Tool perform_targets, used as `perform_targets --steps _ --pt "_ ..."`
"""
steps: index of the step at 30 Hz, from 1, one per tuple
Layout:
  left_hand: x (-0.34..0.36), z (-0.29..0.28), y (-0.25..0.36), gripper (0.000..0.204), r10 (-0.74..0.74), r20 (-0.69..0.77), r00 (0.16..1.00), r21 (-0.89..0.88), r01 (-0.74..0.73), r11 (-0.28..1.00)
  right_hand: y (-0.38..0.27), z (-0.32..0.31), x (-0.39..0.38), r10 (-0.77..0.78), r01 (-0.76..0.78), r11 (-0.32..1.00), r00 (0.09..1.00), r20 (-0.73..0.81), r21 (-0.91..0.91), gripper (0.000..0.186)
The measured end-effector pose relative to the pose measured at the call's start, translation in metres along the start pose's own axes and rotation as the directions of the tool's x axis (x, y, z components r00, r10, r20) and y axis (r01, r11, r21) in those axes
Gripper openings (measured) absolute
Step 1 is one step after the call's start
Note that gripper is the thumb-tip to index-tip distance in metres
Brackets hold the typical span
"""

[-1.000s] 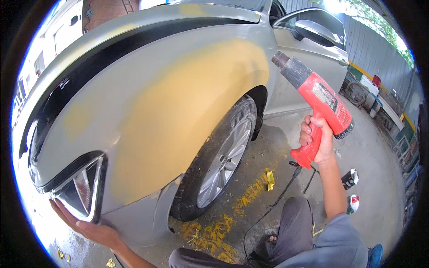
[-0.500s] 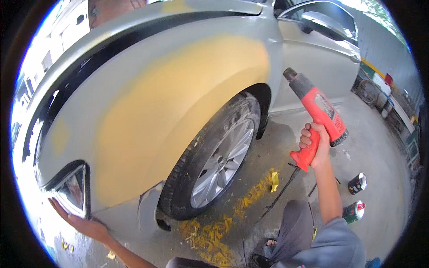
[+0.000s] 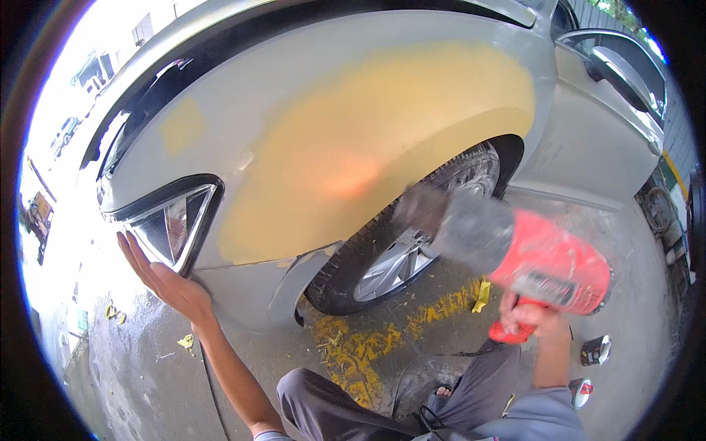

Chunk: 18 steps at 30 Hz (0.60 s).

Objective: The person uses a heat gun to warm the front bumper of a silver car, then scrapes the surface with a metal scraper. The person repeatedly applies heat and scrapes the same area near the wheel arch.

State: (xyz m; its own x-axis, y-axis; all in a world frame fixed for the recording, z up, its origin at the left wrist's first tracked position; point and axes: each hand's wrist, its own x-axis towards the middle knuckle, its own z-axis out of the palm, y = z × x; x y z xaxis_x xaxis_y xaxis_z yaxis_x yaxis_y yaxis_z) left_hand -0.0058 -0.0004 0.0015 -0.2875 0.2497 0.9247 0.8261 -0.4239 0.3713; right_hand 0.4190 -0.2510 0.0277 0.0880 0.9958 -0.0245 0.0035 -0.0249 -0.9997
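Note:
My right hand (image 3: 531, 320) grips the red handle of a red and black heat gun (image 3: 555, 261), which is blurred by motion. Its nozzle points left toward the car's silver fender panel (image 3: 243, 95), apart from it. A broad yellow filler patch (image 3: 412, 95) covers much of that panel, and an orange glow lies on its lower middle. Flat and open, my left hand (image 3: 175, 292) is beside the triangular lamp (image 3: 173, 228) in its black surround; whether it touches the bodywork I cannot tell. Behind the gun's nozzle sits the wheel (image 3: 393, 272), partly hidden.
Two cans stand on the floor at right, a dark can (image 3: 594, 350) and another can (image 3: 581, 393) with a red mark. Yellow flakes (image 3: 353, 360) and a yellow scrap (image 3: 482, 296) lie below the wheel. The side mirror (image 3: 621, 77) juts out at upper right.
The heat gun has swung from upright beside the door down and left toward the panel, and an orange glow has appeared there. My view has shifted left; my left hand remains by the lamp.

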Motion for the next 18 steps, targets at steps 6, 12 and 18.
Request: perform_targets --steps 6,12,18 --pt "0.001 0.006 0.011 0.056 0.009 -0.012 1.0 -0.012 -0.009 1.0 0.027 -0.015 -0.017 -0.016 -0.005 0.985 0.993 -0.119 -0.174 0.037" --pt "0.003 0.005 0.018 0.057 0.011 -0.023 1.0 0.005 -0.011 1.0 0.016 -0.031 0.01 -0.099 0.221 0.86 0.957 -0.274 0.461 0.022" --pt "-0.002 0.006 0.019 0.06 0.01 -0.031 0.999 -0.01 -0.01 1.0 0.044 -0.05 0.015 0.026 0.313 0.681 0.893 -0.449 0.662 0.021"
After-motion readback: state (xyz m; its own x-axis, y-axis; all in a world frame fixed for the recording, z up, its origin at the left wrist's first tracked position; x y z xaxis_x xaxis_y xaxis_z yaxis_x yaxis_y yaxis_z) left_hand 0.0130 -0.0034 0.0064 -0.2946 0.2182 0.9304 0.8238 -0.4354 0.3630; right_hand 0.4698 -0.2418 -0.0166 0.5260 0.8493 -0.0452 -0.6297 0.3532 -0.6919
